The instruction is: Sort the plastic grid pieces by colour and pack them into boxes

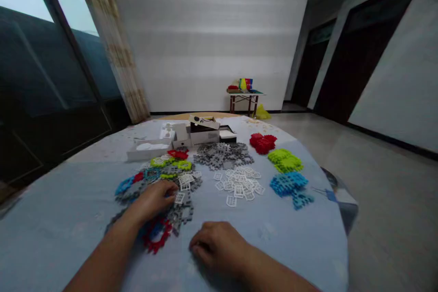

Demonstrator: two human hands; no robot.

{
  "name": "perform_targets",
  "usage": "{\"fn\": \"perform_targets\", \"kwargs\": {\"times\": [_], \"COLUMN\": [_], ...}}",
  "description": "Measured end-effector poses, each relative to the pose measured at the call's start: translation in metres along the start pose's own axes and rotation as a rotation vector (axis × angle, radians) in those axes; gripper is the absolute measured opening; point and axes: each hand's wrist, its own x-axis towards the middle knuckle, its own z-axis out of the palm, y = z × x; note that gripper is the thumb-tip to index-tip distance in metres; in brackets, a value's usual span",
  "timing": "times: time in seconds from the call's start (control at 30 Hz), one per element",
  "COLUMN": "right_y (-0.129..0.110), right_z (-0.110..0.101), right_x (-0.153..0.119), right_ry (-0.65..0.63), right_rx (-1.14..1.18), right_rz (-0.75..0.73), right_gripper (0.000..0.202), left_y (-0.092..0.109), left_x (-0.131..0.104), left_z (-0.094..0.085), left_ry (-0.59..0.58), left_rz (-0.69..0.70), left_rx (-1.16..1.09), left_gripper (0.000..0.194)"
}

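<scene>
My left hand (155,200) reaches over a mixed pile of plastic building pieces (185,212), its fingers bent together beside small white window-grid pieces (179,198). Whatever lies between those fingertips is hidden. Under and around the wrist are grey, blue, green and red toothed pieces, among them a red toothed ring (166,233) at the near edge. My right hand (219,244) rests on the tablecloth right of that pile, fingers curled into a loose fist, with nothing visible in it. Beyond it lies a heap of white window-grid pieces (239,185).
Sorted heaps of grey (222,157), red (263,143), green (285,160) and blue pieces (289,183) lie farther back and right. Behind the mixed pile are open boxes (204,137) and a white tray (148,154). The round table's blue cloth (294,246) ends at right; a stool (345,205) stands beyond.
</scene>
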Motion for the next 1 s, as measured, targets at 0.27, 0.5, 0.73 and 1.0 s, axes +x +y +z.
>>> {"fn": "perform_targets", "kwargs": {"times": [0.27, 0.5, 0.73, 1.0], "right_y": [0.001, 0.002, 0.003, 0.001], "right_z": [-0.004, -0.003, -0.004, -0.005], "right_x": [0.001, 0.002, 0.001, 0.002], "right_ry": [-0.008, -0.025, -0.01, -0.022], "right_rx": [-0.035, -0.056, -0.048, -0.043], "right_rz": [-0.017, -0.022, -0.02, -0.01], "right_gripper": [0.027, 0.028, 0.028, 0.029], "left_y": [-0.003, -0.007, 0.008, 0.035], "left_x": [0.002, 0.005, 0.003, 0.014], "left_z": [0.007, 0.009, -0.002, 0.012], "left_ry": [-0.02, -0.019, 0.022, -0.07], "left_rz": [-0.045, -0.07, -0.073, -0.029], "left_rx": [-0.082, -0.158, -0.373, -0.682], "left_gripper": [0.03, 0.024, 0.027, 0.034]}}
